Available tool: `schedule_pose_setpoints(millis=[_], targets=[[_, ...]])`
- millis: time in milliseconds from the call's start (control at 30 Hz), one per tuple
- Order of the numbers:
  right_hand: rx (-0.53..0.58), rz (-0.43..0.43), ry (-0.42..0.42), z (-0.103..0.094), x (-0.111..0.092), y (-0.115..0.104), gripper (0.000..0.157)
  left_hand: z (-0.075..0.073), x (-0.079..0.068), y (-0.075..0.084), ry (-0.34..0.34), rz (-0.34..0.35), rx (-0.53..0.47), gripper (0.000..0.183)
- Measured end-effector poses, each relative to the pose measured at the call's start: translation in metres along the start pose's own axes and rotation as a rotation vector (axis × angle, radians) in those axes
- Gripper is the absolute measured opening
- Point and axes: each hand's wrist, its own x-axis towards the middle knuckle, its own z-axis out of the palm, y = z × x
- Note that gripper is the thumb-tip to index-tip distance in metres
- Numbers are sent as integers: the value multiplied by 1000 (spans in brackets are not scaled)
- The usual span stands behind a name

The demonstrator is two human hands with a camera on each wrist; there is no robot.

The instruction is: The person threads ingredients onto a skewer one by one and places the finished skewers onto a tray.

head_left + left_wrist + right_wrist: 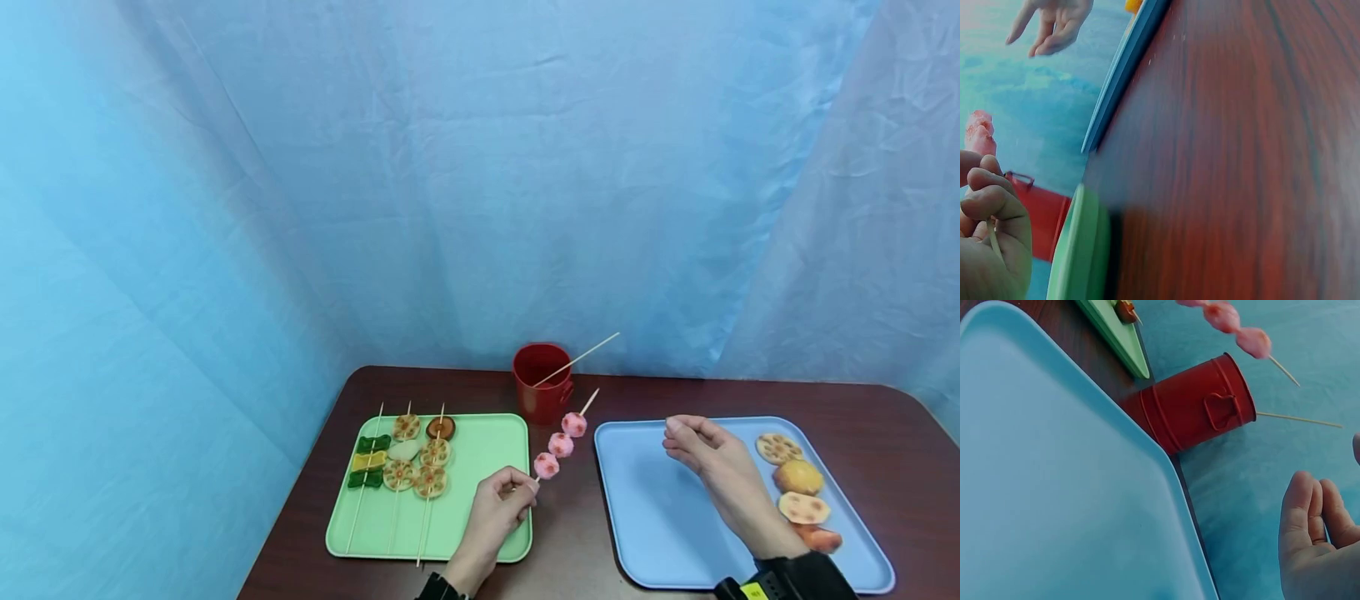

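My left hand (498,510) pinches the lower end of a skewer of pink balls (560,444) over the right edge of the green tray (491,433). Three pink balls are threaded on it, and its bare tip points up and away to the right. In the left wrist view the stick's end (995,240) shows inside the curled fingers. My right hand (723,479) hovers over the blue tray (637,508) with nothing in it. The right wrist view shows its fingers (1297,512) fairly straight and the thumb apart from them.
A red bucket (542,400) with a bare stick (592,351) leaning in it stands behind, between the trays. Three loaded skewers lie on the green tray, one with green and yellow pieces (368,461). Along the blue tray's right side lie a lotus slice (778,448) and other food pieces (798,477).
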Motion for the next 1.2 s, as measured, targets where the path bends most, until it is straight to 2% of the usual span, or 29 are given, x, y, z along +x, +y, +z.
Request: schedule_pose_setpoints(millis=[200,433,567,767,900,967,1067,1200], targets=[[20,16,-8,-3,1,0,73,-19,-3,3,38,-42,-35,16],[1,21,-17,-4,1,0,75,-33,-6,6,94,-20,-23,17],[-10,16,-23,-4,1,-1,75,-38,-10,10,154,-33,2,19],[-15,17,-39,-3,1,-1,77,-41,-11,15,263,0,55,18],[-17,23,-52,-4,0,-1,74,-43,-9,17,301,22,97,20],[-20,23,-55,-4,0,-1,72,-45,-8,16,294,40,128,20],[-31,23,-57,-4,0,-1,72,-48,-6,15,271,81,231,16],[-43,22,-57,-4,0,-1,73,-56,-5,13,238,129,454,8]])
